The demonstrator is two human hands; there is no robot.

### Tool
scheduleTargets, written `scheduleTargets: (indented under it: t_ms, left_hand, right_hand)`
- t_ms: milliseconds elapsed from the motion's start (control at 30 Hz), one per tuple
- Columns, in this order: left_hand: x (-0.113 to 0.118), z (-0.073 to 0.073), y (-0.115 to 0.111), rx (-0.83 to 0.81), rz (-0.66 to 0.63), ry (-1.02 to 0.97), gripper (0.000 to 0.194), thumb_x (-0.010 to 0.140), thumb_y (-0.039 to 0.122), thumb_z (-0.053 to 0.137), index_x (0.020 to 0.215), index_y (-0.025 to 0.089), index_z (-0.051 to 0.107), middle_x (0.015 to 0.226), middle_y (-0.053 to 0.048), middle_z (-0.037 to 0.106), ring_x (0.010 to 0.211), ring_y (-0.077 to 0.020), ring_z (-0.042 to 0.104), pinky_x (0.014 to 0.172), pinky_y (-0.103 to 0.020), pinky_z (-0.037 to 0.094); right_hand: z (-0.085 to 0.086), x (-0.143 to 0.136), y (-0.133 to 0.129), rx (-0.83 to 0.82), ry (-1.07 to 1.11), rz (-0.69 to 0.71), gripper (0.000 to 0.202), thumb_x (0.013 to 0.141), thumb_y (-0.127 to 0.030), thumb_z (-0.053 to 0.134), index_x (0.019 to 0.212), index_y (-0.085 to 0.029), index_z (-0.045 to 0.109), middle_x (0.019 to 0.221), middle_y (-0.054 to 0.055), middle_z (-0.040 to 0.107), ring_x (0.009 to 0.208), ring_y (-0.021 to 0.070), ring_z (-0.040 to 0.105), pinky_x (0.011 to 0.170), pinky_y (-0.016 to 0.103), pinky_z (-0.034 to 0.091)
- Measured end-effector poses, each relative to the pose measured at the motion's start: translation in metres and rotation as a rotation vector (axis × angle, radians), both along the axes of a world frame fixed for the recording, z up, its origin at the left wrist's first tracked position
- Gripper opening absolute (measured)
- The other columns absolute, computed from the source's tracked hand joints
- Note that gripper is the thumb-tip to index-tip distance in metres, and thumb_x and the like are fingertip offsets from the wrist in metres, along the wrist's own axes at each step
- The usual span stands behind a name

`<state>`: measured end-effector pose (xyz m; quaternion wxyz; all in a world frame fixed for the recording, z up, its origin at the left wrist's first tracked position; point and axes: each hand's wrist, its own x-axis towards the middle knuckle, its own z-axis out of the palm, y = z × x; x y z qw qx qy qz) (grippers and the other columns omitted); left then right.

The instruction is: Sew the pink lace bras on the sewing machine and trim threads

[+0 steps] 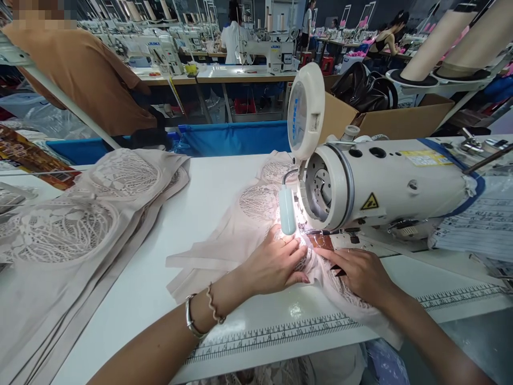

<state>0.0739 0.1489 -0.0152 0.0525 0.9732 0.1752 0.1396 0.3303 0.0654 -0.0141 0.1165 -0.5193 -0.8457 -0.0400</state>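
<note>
A pale pink lace garment piece [256,206] runs under the head of a white sewing machine [385,179]. Lying on the fabric just left of the needle area is my left hand [276,261], its fingers spread, with bracelets on the wrist. On the right, my right hand [356,272] rests on the lace edge, index finger stretched toward the needle area and something small and dark by its fingers. A small lamp [287,209] lights the spot between the hands. The needle itself is hidden.
Stacked lace pieces [64,230] cover the table's left side. A printed ruler [280,334] follows the front edge. Behind are a blue cloth bin [236,138], a cardboard box [404,123] and thread cones [436,43]. A person in brown [80,80] is at the upper left.
</note>
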Motion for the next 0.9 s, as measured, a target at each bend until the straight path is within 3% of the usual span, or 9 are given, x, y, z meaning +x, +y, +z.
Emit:
scheduleTargets:
  t_ms: [100,267,467,667,800,900]
  left_hand:
    - [-0.001,0.000,-0.001,0.021,-0.024,-0.008,0.073,0.105,0.064,0.016,0.120,0.010,0.063,0.124,-0.019,0.066,0.119,-0.0334,0.059,0.105,-0.053,0.034]
    - [-0.001,-0.003,0.000,0.020,-0.030,-0.011,0.073,0.105,0.065,0.020,0.110,0.010,0.067,0.124,-0.020,0.068,0.120,-0.0346,0.060,0.109,-0.057,0.031]
    - [0.000,0.000,0.002,0.006,0.023,-0.011,0.080,0.102,0.071,0.018,0.127,0.008,0.061,0.127,-0.021,0.066,0.118,-0.0366,0.062,0.106,-0.058,0.033]
    - [0.000,-0.001,0.003,0.005,0.042,0.005,0.070,0.103,0.067,0.025,0.126,0.012,0.062,0.135,-0.019,0.062,0.122,-0.0359,0.059,0.110,-0.060,0.030]
    - [0.001,-0.004,0.003,0.022,-0.004,-0.001,0.064,0.107,0.057,0.022,0.124,0.009,0.062,0.129,-0.020,0.064,0.118,-0.0346,0.060,0.108,-0.058,0.033]
    - [0.001,-0.003,0.003,0.032,-0.015,0.000,0.065,0.106,0.060,0.023,0.122,0.009,0.060,0.123,-0.020,0.066,0.113,-0.0345,0.062,0.106,-0.058,0.033]
  right_hand:
    - [0.004,-0.003,0.004,-0.114,-0.023,-0.009,0.076,0.069,-0.001,0.043,0.138,-0.026,0.063,0.069,-0.003,0.068,0.061,0.0164,0.060,0.058,0.026,0.041]
    - [0.012,-0.008,0.014,-0.263,-0.098,-0.066,0.081,0.069,-0.001,0.046,0.142,-0.032,0.061,0.078,-0.002,0.074,0.069,0.0176,0.064,0.060,0.026,0.038]
    - [0.016,-0.011,0.027,-0.297,-0.169,-0.145,0.082,0.073,0.000,0.047,0.145,-0.039,0.057,0.082,-0.003,0.075,0.073,0.0183,0.067,0.055,0.026,0.035]
    - [0.006,-0.008,0.029,-0.199,-0.061,-0.125,0.078,0.075,-0.004,0.047,0.144,-0.037,0.058,0.109,0.000,0.078,0.093,0.0211,0.070,0.071,0.027,0.050]
    - [-0.001,-0.001,0.019,-0.056,0.003,-0.034,0.067,0.074,-0.002,0.047,0.132,-0.028,0.067,0.097,0.001,0.078,0.080,0.0182,0.070,0.067,0.025,0.048]
    - [-0.003,0.002,0.015,0.030,0.038,0.076,0.064,0.073,0.001,0.043,0.124,-0.026,0.072,0.078,-0.001,0.073,0.071,0.0154,0.067,0.065,0.024,0.047]
